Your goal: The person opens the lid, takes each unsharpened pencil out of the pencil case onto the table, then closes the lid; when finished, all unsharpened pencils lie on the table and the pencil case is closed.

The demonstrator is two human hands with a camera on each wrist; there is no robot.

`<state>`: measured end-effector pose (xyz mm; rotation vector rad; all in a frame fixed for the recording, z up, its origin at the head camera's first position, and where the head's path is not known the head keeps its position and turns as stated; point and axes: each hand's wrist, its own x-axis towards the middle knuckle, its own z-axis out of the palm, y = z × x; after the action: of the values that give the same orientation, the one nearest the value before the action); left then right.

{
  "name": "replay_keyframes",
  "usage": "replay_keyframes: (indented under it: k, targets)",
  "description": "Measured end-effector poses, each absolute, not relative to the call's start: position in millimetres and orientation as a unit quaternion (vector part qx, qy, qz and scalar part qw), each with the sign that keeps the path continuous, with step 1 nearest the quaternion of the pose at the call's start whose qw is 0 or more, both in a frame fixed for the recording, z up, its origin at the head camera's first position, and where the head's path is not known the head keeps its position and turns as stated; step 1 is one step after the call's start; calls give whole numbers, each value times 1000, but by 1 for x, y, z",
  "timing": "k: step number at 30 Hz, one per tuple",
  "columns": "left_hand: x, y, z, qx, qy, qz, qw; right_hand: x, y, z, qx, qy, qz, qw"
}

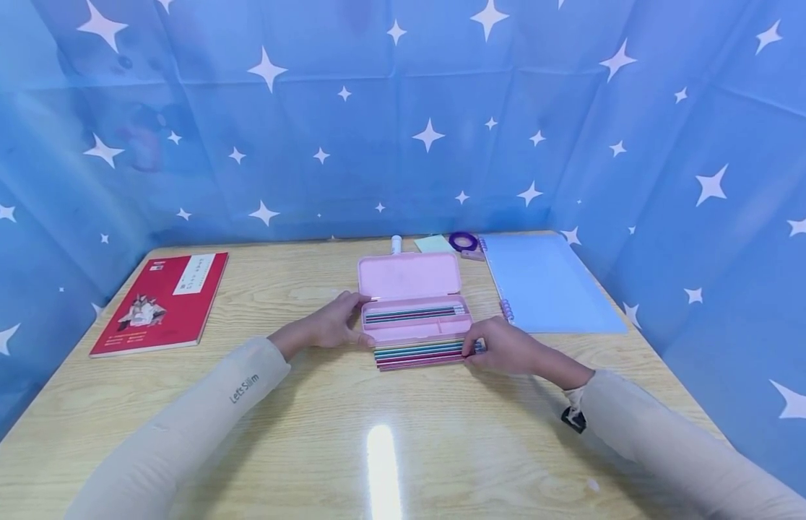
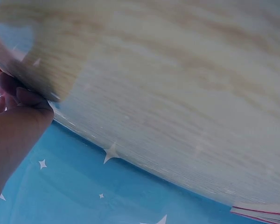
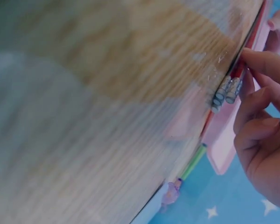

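the loose pencils [image 1: 419, 355] lay side by side on the table [image 1: 279, 433], just in front of one open pink pencil case [image 1: 409, 276], with the right hand [image 1: 505, 348] pinching at their eraser ends [image 3: 233, 90] and the left hand [image 1: 338, 319] gripping the case's left end. they were judged light, stiff and smooth, apt to roll, and best held together around the middle. counted besides were one red book [image 1: 172, 303], one blue notebook [image 1: 549, 282] and one tape roll [image 1: 464, 241]; loose pencils and inside pencils [image 1: 412, 315] lay too close for a sure count.
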<state>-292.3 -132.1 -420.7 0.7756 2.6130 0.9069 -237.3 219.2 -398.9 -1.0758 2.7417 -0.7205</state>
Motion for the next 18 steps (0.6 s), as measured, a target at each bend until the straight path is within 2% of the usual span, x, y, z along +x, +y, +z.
replay_keyframes:
  k: [13,18]
  targets:
    - [-292,-133,-421,268,902,312,131,-240,219,-398,-350,905,-233,67]
    - [-294,-134,-423,268,903,310,132,-243,221,-394,-334,901,-261,95]
